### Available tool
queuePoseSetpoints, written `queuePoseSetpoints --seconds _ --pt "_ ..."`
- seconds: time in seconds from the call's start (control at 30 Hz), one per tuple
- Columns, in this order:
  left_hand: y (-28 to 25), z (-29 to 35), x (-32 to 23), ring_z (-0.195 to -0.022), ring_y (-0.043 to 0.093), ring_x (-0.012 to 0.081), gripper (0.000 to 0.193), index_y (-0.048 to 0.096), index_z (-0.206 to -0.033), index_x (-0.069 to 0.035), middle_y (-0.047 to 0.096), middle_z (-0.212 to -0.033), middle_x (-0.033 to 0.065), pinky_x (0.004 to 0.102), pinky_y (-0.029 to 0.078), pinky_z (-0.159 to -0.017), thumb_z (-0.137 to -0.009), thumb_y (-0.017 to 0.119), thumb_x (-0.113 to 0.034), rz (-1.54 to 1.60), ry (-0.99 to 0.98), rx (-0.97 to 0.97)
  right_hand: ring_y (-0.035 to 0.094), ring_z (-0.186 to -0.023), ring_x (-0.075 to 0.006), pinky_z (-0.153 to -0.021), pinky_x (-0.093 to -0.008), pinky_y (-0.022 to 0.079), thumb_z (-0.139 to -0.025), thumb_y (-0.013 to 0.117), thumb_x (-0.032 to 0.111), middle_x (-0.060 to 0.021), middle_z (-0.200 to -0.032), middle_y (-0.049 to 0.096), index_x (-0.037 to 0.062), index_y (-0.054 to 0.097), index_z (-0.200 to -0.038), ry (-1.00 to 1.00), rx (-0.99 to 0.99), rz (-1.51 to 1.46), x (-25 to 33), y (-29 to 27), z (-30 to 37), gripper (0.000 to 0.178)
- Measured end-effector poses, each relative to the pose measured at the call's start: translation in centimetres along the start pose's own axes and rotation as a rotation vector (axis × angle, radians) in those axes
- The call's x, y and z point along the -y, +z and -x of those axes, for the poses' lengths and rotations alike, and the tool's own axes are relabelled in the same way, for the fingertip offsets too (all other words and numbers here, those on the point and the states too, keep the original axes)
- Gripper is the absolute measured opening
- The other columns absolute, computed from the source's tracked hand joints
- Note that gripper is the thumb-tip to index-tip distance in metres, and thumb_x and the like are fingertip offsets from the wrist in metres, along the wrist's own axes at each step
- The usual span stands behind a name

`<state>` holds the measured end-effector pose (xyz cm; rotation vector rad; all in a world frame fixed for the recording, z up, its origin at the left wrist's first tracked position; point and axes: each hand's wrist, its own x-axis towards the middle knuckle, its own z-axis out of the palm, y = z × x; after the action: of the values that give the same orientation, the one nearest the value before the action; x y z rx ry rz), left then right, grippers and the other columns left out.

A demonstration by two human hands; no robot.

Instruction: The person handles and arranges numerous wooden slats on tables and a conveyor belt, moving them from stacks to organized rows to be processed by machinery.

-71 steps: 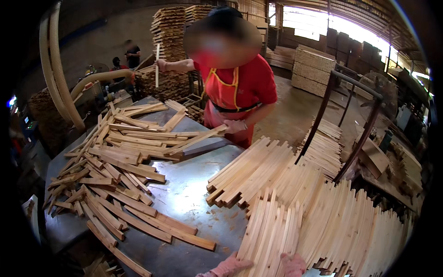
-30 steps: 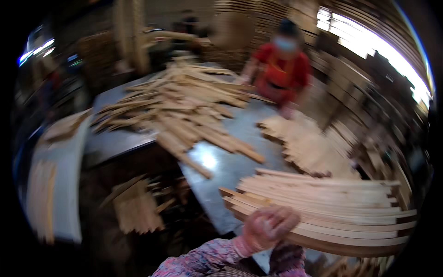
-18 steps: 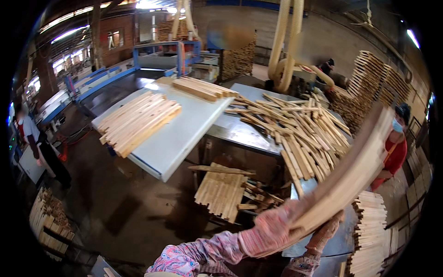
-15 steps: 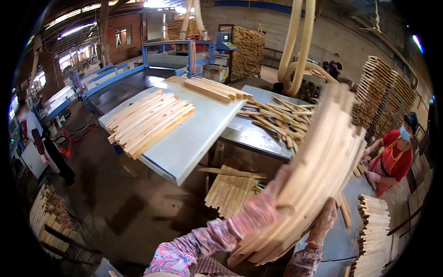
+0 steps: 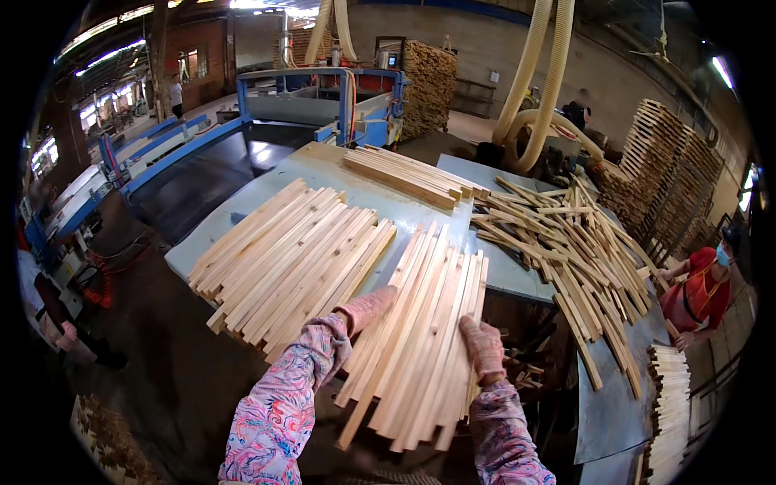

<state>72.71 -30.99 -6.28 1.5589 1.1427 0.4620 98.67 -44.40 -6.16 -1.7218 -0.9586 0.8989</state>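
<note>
A flat bundle of pale wooden strips (image 5: 420, 331) lies between my two gloved hands, its far end at the edge of the light grey table (image 5: 198, 250). My left hand (image 5: 368, 309) is closed against the bundle's left side. On its right side my right hand (image 5: 486, 347) presses with bent fingers, the thumb on top. The strips' near ends are uneven and stick out past the table toward me. Just left of the bundle, a wider row of similar strips (image 5: 291, 263) rests on the table. Both undersides of my hands are hidden.
A stack of strips (image 5: 404, 179) lies at the table's far side. Loose strips (image 5: 578, 250) are heaped on the metal table (image 5: 598, 420) to the right, where a person in red (image 5: 702, 291) stands. A blue-framed machine (image 5: 303, 121) and ribbed hoses (image 5: 541, 97) are behind.
The bundle has swung from the right side over to the grey table and been lowered, with both hands still on it. My view has turned and come closer to the table.
</note>
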Motion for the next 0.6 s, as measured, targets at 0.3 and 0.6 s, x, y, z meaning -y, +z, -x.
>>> queuePoseSetpoints --seconds 0.3,0.6 --pt "-1.6 -1.7 -4.0 -0.101 0.071 0.0333 0.038 0.073 -0.119 -0.016 0.074 -0.114 0.0139 0.0592 0.051 -0.07 -0.102 0.05 -0.04 -1.246 -0.324 -0.072 0.068 -0.109 -0.033 -0.095 -0.042 0.051 -0.096 0.06 0.053 -0.0208 -0.12 0.072 0.0039 0.062 -0.135 -0.205 0.114 0.086 -1.4 3.2 -2.8 0.063" --pt "-19.6 9.9 1.6 -0.107 0.067 0.0317 0.056 0.069 -0.127 -0.013 0.07 -0.118 0.0145 0.0492 0.053 -0.088 -0.099 0.05 -0.058 -0.255 -0.047 -0.242 0.072 -0.102 -0.0318 -0.087 -0.0386 0.054 -0.091 0.066 0.046 -0.0169 -0.105 0.076 0.0122 0.07 -0.126 -0.093 -0.034 0.367 1.2 5.3 -0.9 0.049"
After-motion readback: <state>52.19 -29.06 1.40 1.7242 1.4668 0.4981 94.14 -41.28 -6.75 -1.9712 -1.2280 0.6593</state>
